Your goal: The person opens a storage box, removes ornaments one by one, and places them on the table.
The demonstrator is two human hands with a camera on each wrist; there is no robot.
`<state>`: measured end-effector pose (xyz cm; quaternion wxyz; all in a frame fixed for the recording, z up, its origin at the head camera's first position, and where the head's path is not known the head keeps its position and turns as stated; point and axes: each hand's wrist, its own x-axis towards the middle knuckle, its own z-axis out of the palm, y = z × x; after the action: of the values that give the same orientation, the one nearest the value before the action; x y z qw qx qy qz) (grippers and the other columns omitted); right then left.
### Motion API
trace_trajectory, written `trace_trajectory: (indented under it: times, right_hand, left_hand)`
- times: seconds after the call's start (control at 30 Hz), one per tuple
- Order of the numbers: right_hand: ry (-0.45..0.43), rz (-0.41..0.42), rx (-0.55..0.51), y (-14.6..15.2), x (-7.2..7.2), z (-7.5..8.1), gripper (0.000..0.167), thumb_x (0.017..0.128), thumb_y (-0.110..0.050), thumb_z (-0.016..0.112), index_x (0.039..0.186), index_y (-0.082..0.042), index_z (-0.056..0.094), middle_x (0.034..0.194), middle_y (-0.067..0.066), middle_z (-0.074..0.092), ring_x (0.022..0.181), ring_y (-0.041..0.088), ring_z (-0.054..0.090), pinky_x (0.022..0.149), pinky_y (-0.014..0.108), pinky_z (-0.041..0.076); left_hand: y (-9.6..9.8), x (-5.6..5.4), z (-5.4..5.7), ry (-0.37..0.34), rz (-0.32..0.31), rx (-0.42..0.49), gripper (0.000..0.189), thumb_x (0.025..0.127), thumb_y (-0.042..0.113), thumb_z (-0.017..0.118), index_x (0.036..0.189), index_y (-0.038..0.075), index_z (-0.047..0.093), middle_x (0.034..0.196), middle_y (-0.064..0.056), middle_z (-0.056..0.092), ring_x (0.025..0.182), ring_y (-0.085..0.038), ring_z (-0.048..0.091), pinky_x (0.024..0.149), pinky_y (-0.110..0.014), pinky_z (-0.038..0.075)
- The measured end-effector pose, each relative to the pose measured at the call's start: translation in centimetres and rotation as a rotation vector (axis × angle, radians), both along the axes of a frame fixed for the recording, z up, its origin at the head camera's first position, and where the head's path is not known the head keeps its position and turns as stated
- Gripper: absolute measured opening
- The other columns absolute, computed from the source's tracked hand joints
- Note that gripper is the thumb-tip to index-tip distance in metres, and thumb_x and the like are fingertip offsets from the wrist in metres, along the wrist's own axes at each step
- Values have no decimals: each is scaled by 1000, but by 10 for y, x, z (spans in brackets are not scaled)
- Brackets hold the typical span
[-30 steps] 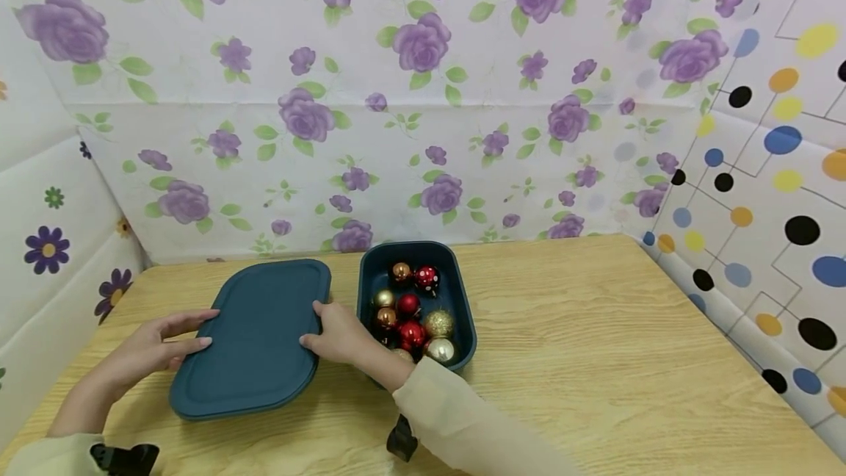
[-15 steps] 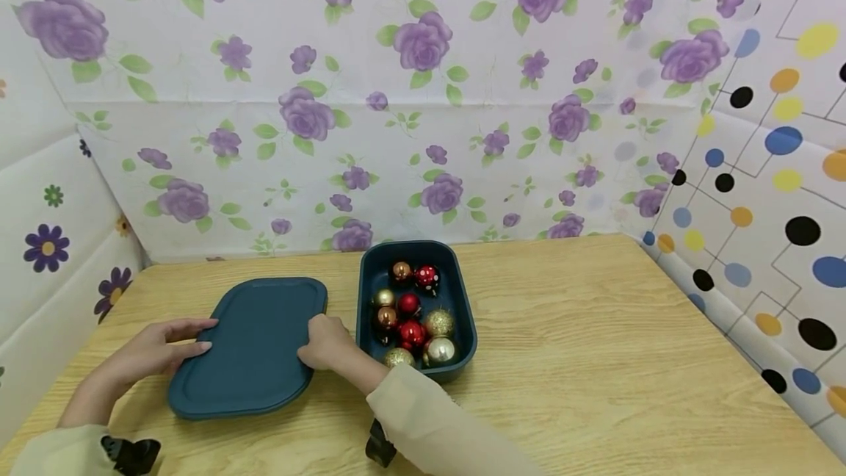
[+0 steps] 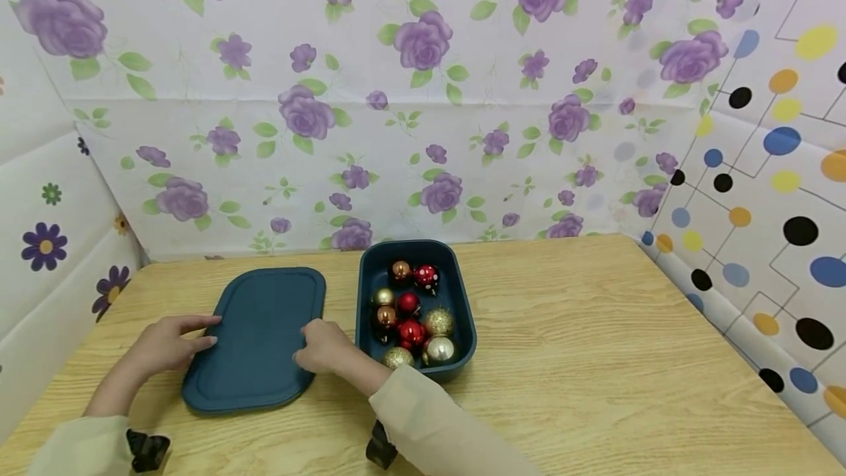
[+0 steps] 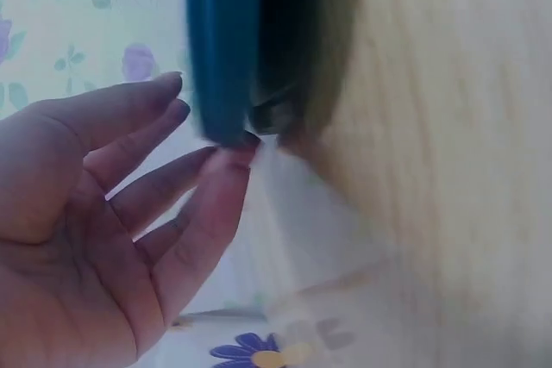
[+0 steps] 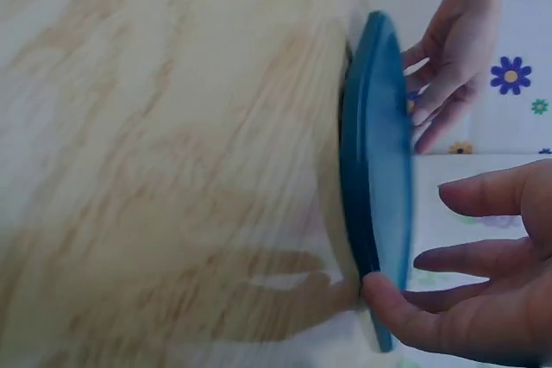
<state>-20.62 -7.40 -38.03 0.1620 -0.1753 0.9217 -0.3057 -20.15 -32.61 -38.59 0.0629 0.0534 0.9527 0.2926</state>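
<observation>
A dark blue rounded lid (image 3: 261, 336) lies low over the left part of the table in the head view. My left hand (image 3: 161, 347) is at its left edge. In the left wrist view the fingertips (image 4: 233, 161) touch the lid's edge from below, and the upper fingers stand slightly apart from its face. My right hand (image 3: 327, 347) is at the right edge; in the right wrist view one fingertip (image 5: 375, 286) touches the rim while the others spread away from the surface. Beside it stands a matching blue box (image 3: 472, 336) holding several Christmas baubles (image 3: 411, 333) in red, gold and copper.
The wooden table (image 3: 595, 344) stretches to the right of the box. A flowered cloth (image 3: 423, 109) hangs behind it, and a dotted cloth (image 3: 760, 241) stands at the right. Black wrist mounts (image 3: 148, 450) sit below both hands.
The lid has come down from a tilted, raised position and shifted slightly, with both hands staying at its edges. My right hand has moved a little left and down. Box and baubles keep their places.
</observation>
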Motion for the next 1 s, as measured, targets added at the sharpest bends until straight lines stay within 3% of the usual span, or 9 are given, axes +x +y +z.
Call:
trace_trajectory:
  times: [0.07, 0.13, 0.27, 0.33, 0.37, 0.47, 0.57, 0.73, 1.0]
  right_hand:
    - [-27, 21, -27, 2, 3, 2, 39, 88, -17, 59, 126, -9, 55, 116, -3, 62, 33, 9, 19, 38, 21, 26]
    - [-52, 50, -64, 5, 6, 7, 42, 89, -18, 60, 129, -11, 52, 126, -4, 56, 33, 9, 19, 37, 21, 26]
    - [-70, 133, -162, 19, 11, 20, 45, 90, -18, 59, 132, -10, 49, 129, -2, 53, 32, 9, 19, 36, 20, 24]
    - [-68, 177, -221, 28, 11, 26, 45, 91, -17, 57, 133, -9, 47, 122, 0, 59, 33, 9, 19, 37, 19, 24]
    - [-60, 192, -246, 33, 11, 29, 44, 91, -17, 57, 134, -9, 47, 123, 1, 58, 36, 8, 31, 39, 19, 25]
    - [-44, 223, -322, 48, 9, 35, 43, 92, -17, 55, 134, -10, 47, 125, 3, 57, 73, 10, 61, 52, 17, 40]
    - [-26, 226, -384, 64, 4, 40, 42, 92, -17, 55, 133, -9, 47, 135, 4, 47, 119, 21, 48, 76, 19, 47]
    - [0, 215, -425, 94, -6, 44, 43, 93, -16, 54, 133, -6, 46, 133, 10, 49, 118, 22, 49, 89, 26, 44]
    - [20, 176, -402, 140, -21, 35, 44, 90, -19, 60, 131, -6, 50, 124, 12, 56, 106, 20, 57, 82, 27, 48]
  left_hand:
    - [3, 0, 2, 25, -11, -43, 43, 89, 16, 57, 124, -9, 51, 120, -38, 46, 56, -18, 57, 51, -31, 45]
    - [6, 0, 6, 48, -19, -80, 41, 89, 16, 57, 121, -9, 53, 116, -37, 50, 67, -22, 61, 56, -33, 47]
    - [14, -1, 12, 99, -38, -117, 37, 88, 17, 58, 116, -8, 58, 105, -29, 60, 84, -37, 61, 63, -41, 50]
    - [20, -1, 16, 132, -50, -130, 35, 88, 17, 59, 114, -7, 60, 101, -26, 63, 92, -43, 57, 67, -45, 50]
    - [24, 0, 17, 148, -58, -133, 35, 88, 17, 59, 113, -6, 60, 100, -25, 63, 94, -44, 56, 68, -46, 49]
    - [37, 0, 21, 171, -69, -119, 34, 88, 16, 59, 113, -6, 61, 98, -23, 64, 93, -43, 57, 69, -47, 49]
    - [52, 2, 25, 199, -78, -93, 31, 87, 14, 60, 112, -5, 62, 97, -21, 65, 92, -41, 58, 69, -47, 49]
    - [80, 4, 29, 242, -85, -33, 28, 88, 14, 60, 111, -2, 63, 97, -17, 65, 91, -36, 60, 71, -46, 49]
    - [123, 1, 30, 254, -112, 99, 29, 89, 16, 59, 115, 3, 61, 101, -15, 66, 90, -29, 62, 70, -41, 50]
